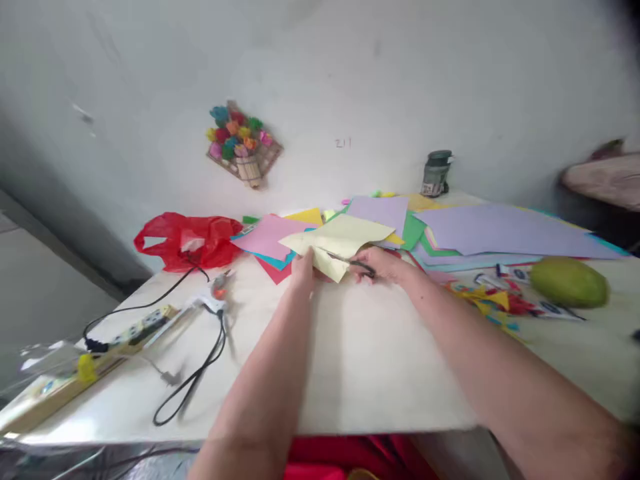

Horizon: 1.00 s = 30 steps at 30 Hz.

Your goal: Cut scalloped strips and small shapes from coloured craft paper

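A pale yellow sheet of paper (pixel 345 230) is held above the white table, its near edge split by a cut. My left hand (pixel 303 265) pinches the sheet at its lower left. Wrapped round the dark handles of a pair of scissors (pixel 361 265), my right hand (pixel 376 261) keeps the blades at the cut in the paper. Behind and under the sheet lie pink paper (pixel 273 235), blue paper and red paper. A lilac sheet (pixel 383 212) lies just beyond it.
On the left are a red plastic bag (pixel 183 237), a glue gun (pixel 215 293) with a looped black cord, and a power strip (pixel 135 333). To the right sit a large lilac sheet (pixel 500 227), coloured scraps (pixel 485 300), a green fruit (pixel 569 283) and a dark jar (pixel 437 175).
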Tool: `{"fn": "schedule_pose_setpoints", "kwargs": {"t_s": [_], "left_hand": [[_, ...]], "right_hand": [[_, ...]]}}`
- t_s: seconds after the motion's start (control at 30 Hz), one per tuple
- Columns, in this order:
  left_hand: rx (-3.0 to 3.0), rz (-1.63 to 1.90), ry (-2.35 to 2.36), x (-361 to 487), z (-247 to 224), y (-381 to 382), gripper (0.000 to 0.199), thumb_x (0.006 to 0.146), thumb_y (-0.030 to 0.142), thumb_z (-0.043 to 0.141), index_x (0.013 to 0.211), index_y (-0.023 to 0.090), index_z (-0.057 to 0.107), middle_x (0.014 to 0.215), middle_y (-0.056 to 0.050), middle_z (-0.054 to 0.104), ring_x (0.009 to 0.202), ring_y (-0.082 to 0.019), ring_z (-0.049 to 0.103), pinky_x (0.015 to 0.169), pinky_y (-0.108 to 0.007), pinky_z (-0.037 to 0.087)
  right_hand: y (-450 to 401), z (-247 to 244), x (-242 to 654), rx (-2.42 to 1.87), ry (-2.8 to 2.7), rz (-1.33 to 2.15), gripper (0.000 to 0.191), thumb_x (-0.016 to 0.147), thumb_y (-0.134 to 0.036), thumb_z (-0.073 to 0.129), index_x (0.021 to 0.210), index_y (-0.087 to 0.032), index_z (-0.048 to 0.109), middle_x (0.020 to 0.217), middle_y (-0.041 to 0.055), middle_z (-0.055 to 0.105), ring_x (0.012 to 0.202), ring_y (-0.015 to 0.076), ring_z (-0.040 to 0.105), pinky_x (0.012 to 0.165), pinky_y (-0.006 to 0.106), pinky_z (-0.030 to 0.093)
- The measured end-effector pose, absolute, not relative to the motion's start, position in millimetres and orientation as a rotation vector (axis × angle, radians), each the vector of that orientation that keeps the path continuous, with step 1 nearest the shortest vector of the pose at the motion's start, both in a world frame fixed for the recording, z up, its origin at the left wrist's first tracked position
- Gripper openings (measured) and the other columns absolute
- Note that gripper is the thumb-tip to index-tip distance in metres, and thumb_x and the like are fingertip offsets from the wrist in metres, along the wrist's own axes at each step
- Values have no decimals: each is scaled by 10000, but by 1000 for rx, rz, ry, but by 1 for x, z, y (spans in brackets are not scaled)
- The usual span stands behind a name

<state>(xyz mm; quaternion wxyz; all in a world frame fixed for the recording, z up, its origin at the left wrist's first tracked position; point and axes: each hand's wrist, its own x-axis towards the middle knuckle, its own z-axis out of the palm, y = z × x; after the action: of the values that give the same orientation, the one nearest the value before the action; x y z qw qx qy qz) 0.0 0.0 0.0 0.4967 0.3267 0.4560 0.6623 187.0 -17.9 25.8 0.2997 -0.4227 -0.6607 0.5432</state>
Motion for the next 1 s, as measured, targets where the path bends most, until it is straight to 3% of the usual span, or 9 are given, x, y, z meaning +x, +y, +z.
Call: {"fn": "schedule_pose_setpoints", "kwargs": {"t_s": [0.27, 0.47, 0.6, 0.87, 1.0], "left_hand": [[666, 1767, 1265, 0, 6, 2, 104, 782, 231, 623, 853, 160, 597, 704, -21, 603, 614, -156, 602, 594, -279, 495], [614, 1797, 1169, 3, 17, -7, 98, 797, 225, 607, 870, 160, 600, 722, -26, 621, 632, -156, 616, 590, -263, 489], [590, 1787, 1025, 2, 18, -9, 168, 767, 245, 633, 902, 148, 609, 731, -39, 645, 682, -187, 649, 627, -287, 513], [711, 1443, 770, -5, 18, -19, 260, 710, 312, 589, 895, 133, 624, 742, -88, 677, 653, -236, 657, 576, -332, 517], [793, 1253, 793, -5, 25, -27, 252, 671, 307, 544, 826, 123, 620, 669, -102, 663, 568, -244, 635, 462, -307, 452]], "right_hand": [[-25, 31, 179, -1115, -1688, 1386, 405, 595, -320, 874, 777, -166, 547, 529, 2, 665, 346, 88, 522, 312, 179, 402], [-23, 32, 183, -1052, -1604, 1408, 336, 655, -328, 830, 774, -153, 569, 603, 51, 710, 335, 89, 541, 274, 152, 224], [-18, 26, 182, -1001, -1587, 1420, 358, 622, -327, 846, 777, -145, 580, 638, 71, 723, 361, 94, 558, 296, 160, 244], [-22, 26, 175, -911, -1545, 1454, 405, 641, -350, 830, 828, -174, 516, 630, 60, 721, 355, 106, 554, 317, 163, 263], [-25, 28, 172, -866, -1504, 1517, 373, 692, -334, 790, 873, -178, 504, 634, 45, 717, 368, 107, 566, 332, 163, 317]]}}
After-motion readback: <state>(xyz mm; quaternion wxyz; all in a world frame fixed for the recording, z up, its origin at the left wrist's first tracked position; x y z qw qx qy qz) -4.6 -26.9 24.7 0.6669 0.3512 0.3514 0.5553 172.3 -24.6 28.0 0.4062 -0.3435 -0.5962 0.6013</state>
